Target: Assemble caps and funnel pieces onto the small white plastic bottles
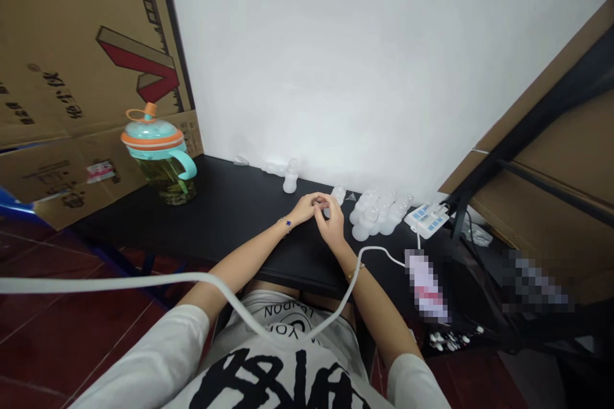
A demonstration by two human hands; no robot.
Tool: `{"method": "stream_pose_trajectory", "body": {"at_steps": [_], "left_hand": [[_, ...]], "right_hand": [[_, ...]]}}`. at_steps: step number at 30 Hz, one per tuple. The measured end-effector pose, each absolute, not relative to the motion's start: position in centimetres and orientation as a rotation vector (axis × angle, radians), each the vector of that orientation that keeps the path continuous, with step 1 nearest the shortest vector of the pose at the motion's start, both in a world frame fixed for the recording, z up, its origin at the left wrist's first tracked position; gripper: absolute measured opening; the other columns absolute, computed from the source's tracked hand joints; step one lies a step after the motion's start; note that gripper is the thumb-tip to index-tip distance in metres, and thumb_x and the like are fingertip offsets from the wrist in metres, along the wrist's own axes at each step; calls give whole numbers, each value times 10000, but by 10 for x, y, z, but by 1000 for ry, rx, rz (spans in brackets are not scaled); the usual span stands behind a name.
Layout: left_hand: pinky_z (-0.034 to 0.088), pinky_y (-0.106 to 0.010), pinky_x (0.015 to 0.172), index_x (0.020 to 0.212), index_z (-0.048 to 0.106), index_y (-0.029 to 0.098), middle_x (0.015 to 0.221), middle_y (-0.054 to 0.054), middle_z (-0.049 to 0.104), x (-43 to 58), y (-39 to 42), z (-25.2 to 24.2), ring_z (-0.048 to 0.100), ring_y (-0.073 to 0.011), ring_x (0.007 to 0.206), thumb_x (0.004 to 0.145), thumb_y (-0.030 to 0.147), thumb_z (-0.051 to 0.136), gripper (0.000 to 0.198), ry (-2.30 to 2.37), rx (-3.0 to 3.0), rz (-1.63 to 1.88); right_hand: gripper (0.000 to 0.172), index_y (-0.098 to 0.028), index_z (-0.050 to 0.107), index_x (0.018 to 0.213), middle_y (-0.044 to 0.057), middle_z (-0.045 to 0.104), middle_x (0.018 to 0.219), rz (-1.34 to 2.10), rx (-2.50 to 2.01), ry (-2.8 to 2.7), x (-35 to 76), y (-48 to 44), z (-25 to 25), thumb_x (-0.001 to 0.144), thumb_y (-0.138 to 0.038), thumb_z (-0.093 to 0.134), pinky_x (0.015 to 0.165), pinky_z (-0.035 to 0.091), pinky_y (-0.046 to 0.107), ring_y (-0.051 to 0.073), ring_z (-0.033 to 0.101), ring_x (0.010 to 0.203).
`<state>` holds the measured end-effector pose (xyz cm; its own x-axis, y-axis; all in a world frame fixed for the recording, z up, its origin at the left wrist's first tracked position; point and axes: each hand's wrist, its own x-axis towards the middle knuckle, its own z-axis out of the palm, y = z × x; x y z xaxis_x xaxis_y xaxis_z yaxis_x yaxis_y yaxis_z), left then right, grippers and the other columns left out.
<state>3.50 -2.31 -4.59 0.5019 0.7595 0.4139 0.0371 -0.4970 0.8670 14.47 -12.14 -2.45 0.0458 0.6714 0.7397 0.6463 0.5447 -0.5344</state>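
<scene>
My left hand (306, 207) and my right hand (330, 222) meet over the black table (230, 217), fingers closed together around a small clear plastic bottle (338, 194) whose top pokes out between them. A cluster of several similar clear bottles (378, 212) lies just right of my hands. One more clear bottle (290, 176) stands alone by the wall, with a few lying beside it (273, 168).
A teal and orange lidded jug (160, 156) with yellowish liquid stands at the table's left end. A white power strip (426, 218) sits at the right. A white cable (192, 279) crosses my lap. Cardboard boxes (71, 45) stand left and right (551, 204).
</scene>
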Motion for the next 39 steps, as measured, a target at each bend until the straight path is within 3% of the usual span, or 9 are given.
{"method": "stream_pose_trajectory", "body": {"at_steps": [3, 7, 15, 21, 28, 33, 39], "left_hand": [[548, -314, 823, 951, 732, 151, 956, -60, 761, 35, -26, -45, 701, -207, 881, 836, 379, 681, 260, 711, 1939, 1044], [547, -322, 850, 990, 737, 150, 989, -72, 772, 37, -26, -45, 716, -218, 906, 807, 347, 722, 269, 690, 1927, 1039], [558, -308, 838, 984, 707, 142, 990, -91, 783, 40, -26, -49, 739, -226, 924, 826, 295, 678, 222, 571, 1862, 863], [555, -322, 884, 1197, 695, 170, 1008, -70, 787, 38, -24, -50, 739, -216, 934, 849, 243, 630, 362, 734, 1941, 958], [538, -342, 939, 1218, 708, 197, 1066, -75, 781, 37, -22, -54, 730, -222, 982, 873, 191, 578, 369, 841, 2084, 1045], [545, -311, 838, 1226, 708, 188, 1035, -68, 776, 36, -24, -51, 713, -195, 833, 885, 208, 568, 369, 892, 2122, 1018], [534, -303, 816, 1170, 727, 185, 1028, -66, 776, 36, -27, -48, 695, -188, 797, 908, 263, 592, 305, 904, 2141, 1024]], "right_hand": [[289, -226, 662, 1186, 108, 701, 1202, 72, -1139, -1661, 144, -122, -22, 980, -331, 487, 1063, 497, 433, 256, 637, 1177], [278, -220, 680, 1140, 111, 715, 1166, 64, -1131, -1619, 146, -122, -20, 984, -353, 493, 1047, 511, 432, 257, 654, 1146], [543, -209, 522, 1443, 141, 579, 1458, 313, -1165, -1576, 149, -111, -33, 954, -440, 572, 1145, 447, 459, 271, 557, 1345], [752, -244, 316, 1599, 109, 376, 1642, 440, -1258, -1551, 151, -104, -39, 958, -566, 543, 1242, 312, 468, 258, 356, 1518], [937, -202, 104, 1649, 123, 125, 1726, 483, -1347, -1400, 154, -98, -46, 940, -656, 515, 1284, 163, 494, 261, 92, 1603], [968, -166, 59, 1645, 140, 46, 1732, 428, -1418, -1252, 155, -95, -51, 938, -648, 514, 1287, 95, 519, 268, -13, 1607], [886, -123, 111, 1630, 165, 105, 1721, 384, -1474, -1174, 155, -92, -56, 963, -587, 463, 1284, 139, 509, 280, 45, 1605]]}}
